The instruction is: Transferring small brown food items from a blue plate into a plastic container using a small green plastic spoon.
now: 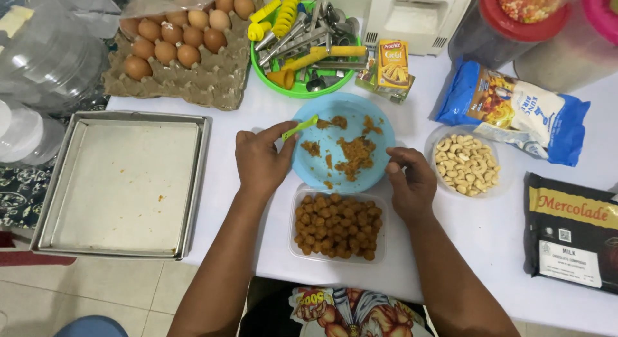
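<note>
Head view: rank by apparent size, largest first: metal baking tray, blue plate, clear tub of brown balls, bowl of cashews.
1. Metal baking tray, clearly largest.
2. Blue plate.
3. Clear tub of brown balls; close to the plate, so ranks 2 and 3 are unsure.
4. Bowl of cashews, smallest.

Bare forearms, cartoon-print dark shirt (pixel 351 311)

Green plastic spoon (pixel 299 128) tilted over blue plate (pixel 309 163)'s left rim; plate flat on table, smeared with orange-brown paste clumps (pixel 356 153).
</note>
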